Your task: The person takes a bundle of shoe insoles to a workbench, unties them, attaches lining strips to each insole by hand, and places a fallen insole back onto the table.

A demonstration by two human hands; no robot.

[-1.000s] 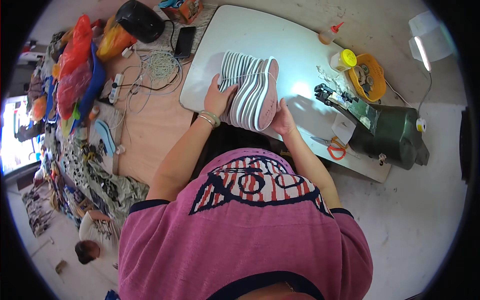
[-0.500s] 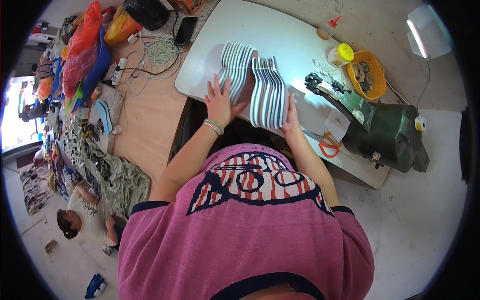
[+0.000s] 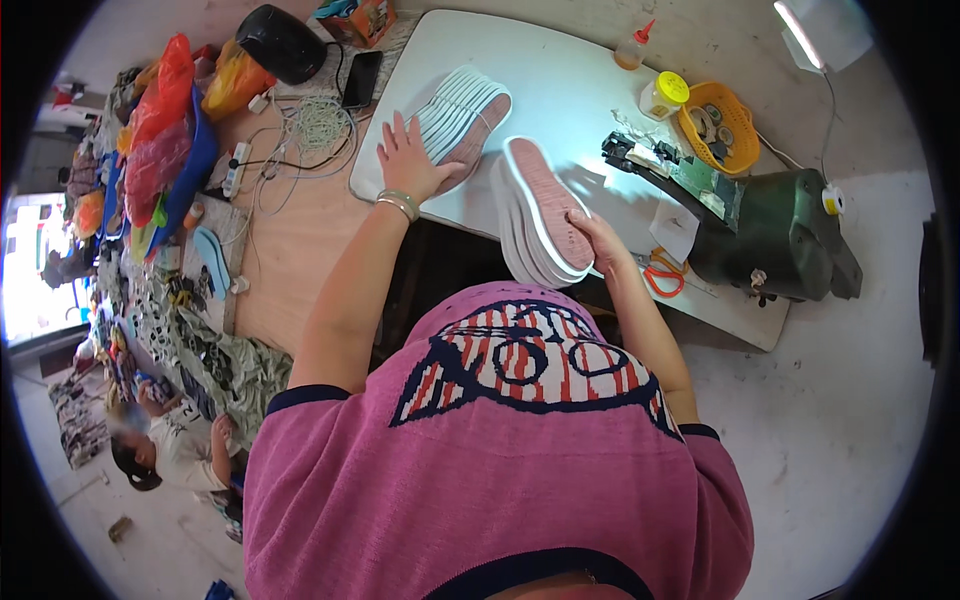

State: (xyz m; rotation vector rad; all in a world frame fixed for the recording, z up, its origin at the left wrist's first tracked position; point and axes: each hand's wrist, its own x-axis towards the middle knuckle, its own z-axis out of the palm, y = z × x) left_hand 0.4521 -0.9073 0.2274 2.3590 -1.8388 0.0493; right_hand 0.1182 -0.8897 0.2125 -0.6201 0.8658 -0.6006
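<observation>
A stack of shoe soles (image 3: 483,118) with white edges and a pinkish top face leans over on the white table, at its front left. My left hand (image 3: 412,168) lies against this stack with its fingers spread, gripping nothing. In my right hand (image 3: 602,245) is a second stack of shoe soles (image 3: 548,205), tilted at the table's front edge. The thumb presses on the pink face of the top sole; the fingers beneath are hidden. A gap separates the two stacks.
Right of the soles are orange-handled scissors (image 3: 664,278), a dark green sewing machine (image 3: 775,240), a yellow basket (image 3: 745,145), a yellow-lidded jar (image 3: 664,96) and a red-tipped bottle (image 3: 632,48). A phone (image 3: 362,80) and cables (image 3: 315,130) lie left. Another person (image 3: 185,450) sits at far left.
The right-hand stack has turned from standing on edge to tilted, pink face up, and moved nearer me. The left stack has leaned over, showing its pink face. My left hand has shifted left.
</observation>
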